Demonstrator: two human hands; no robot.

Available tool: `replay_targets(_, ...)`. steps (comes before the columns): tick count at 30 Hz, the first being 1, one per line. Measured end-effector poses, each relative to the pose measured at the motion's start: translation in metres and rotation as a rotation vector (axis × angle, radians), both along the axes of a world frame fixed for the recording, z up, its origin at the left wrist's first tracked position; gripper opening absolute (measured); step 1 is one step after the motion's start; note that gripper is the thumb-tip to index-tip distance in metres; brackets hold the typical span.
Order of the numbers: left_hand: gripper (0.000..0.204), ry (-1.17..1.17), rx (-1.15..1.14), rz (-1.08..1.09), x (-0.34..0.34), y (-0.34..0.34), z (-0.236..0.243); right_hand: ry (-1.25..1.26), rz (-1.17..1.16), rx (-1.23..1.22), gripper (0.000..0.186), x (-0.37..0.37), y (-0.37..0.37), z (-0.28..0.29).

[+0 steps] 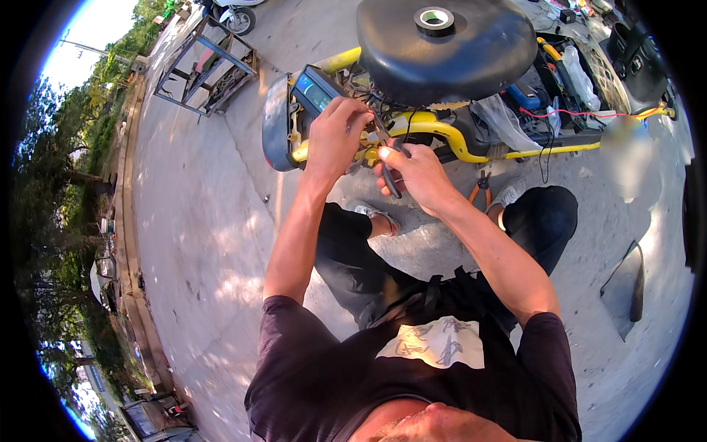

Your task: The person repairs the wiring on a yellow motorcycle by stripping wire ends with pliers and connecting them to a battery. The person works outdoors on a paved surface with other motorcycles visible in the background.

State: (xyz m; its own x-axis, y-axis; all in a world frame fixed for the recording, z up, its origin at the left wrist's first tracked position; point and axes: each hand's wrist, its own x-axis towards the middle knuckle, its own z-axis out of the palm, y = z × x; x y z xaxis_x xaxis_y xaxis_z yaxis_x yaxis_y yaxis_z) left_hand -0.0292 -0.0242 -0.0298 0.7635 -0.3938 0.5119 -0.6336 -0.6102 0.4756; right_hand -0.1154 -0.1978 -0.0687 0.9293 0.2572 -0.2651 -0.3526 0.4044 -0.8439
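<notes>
In front of me lies a partly stripped electric scooter with a yellow tube frame [451,135]. My right hand [421,177] grips pliers with dark handles [391,182], their jaws pointing up toward my left fingers. At the rear of the frame, my left hand [335,140] has its fingers pinched together beside the jaws; whatever they hold is too small to make out. Just beyond that hand, a dark box with a blue label [318,90] sits in the frame among loose wires. The black seat [449,62] rests over the frame, carrying a tape roll [434,20].
Orange-handled pliers [482,190] stand on the ground between my feet. Toward the right, the scooter holds a blue meter [523,96], clear plastic bags [580,79] and a red wire [582,115]. A metal stand [193,87] is at the far left; a dark flat piece [626,291] lies right.
</notes>
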Motion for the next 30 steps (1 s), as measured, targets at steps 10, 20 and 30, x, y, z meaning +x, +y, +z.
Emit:
replay_targets(10, 0.016, -0.299, 0.239, -0.052, 0.010, 0.009, -0.016, 0.058, 0.030, 0.123, 0.035, 0.002, -0.008, -0.004)
replay_targets(20, 0.013, -0.267, 0.183, -0.011, 0.013, 0.004, -0.026, 0.137, 0.019, 0.419, 0.030, 0.002, -0.013, -0.017)
replay_targets(30, 0.008, 0.506, -0.027, 0.046, 0.016, -0.002, 0.011, 0.145, 0.166, 0.365, 0.024, 0.013, -0.036, -0.012)
